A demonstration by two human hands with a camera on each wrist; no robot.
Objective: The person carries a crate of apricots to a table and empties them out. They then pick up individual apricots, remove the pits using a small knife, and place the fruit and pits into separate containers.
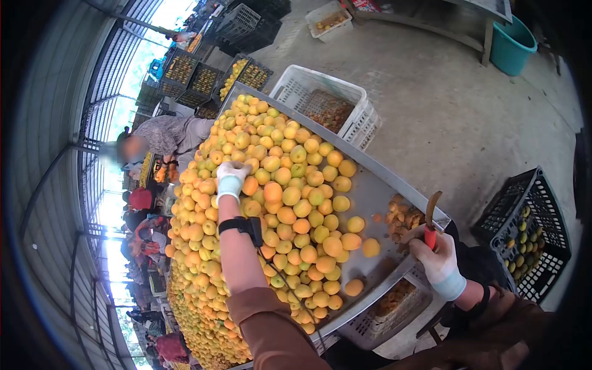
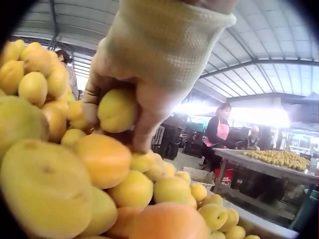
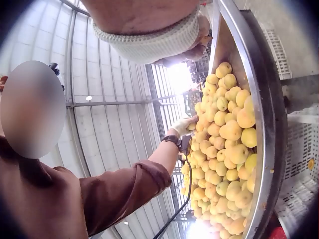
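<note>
Gloved in white, my left hand [image 1: 232,174] reaches into the big heap of apricots [image 1: 296,228] on a metal table. In the left wrist view its fingers and thumb curl round a yellow-green apricot [image 2: 117,110], with more fruit close beneath and beside it. My right hand [image 1: 439,259], also gloved, grips a small curved knife by its red handle [image 1: 430,236]; the blade [image 1: 433,206] points up. This hand is at the table's near right corner, beside a small pile of brown pits or scraps [image 1: 402,217]. In the right wrist view the glove cuff covers most of that hand.
A raised metal rim [image 1: 364,159] edges the table. White crates stand beyond it [image 1: 354,92] and below it [image 1: 394,308], holding brown scraps. A black crate [image 1: 524,234] with fruit sits at right. Another person [image 1: 166,135] works at the table's far left side.
</note>
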